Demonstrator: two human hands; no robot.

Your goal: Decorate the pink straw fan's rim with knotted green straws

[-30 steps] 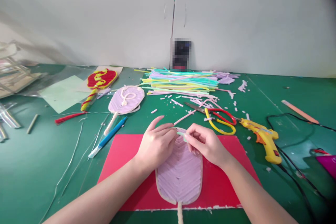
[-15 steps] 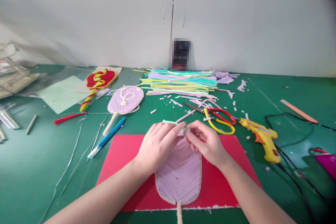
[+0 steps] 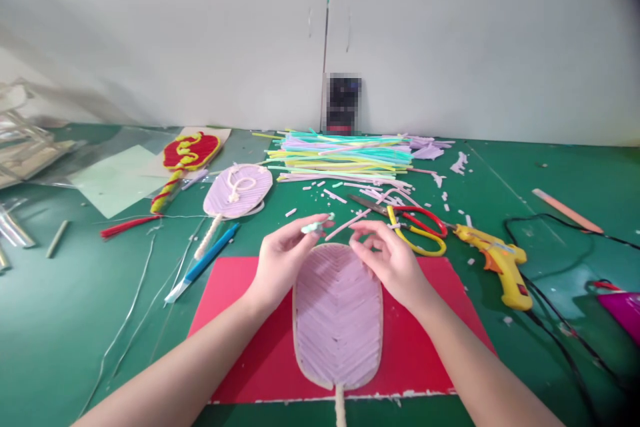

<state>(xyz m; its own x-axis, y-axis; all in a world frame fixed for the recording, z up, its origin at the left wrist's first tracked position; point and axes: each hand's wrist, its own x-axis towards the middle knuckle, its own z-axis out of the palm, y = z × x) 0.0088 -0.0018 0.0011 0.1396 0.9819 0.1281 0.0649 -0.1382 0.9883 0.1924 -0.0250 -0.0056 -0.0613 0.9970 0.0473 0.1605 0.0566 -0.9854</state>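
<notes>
The left hand [image 3: 280, 257] pinches a short pale-green straw piece [image 3: 315, 227] between thumb and fingertips, lifted just above the top edge of the lilac fan [image 3: 337, 317], probably so it can be set against the weave there. The right hand [image 3: 390, 260] hovers at 1 o'clock of the fan's top with fingers loosely curled and nothing in them, thumb and forefinger close together as if ready to take or steady the piece. The fan lies flat on a red mat [image 3: 425, 347] on the green worktop [image 3: 75, 320], its cord handle pointing to 6 o'clock toward the person. At 12 o'clock sits a pile of coloured straws [image 3: 345, 157]; at 2 o'clock lie scissors [image 3: 413, 223] and a yellow glue gun [image 3: 497, 263], within easy reach.
</notes>
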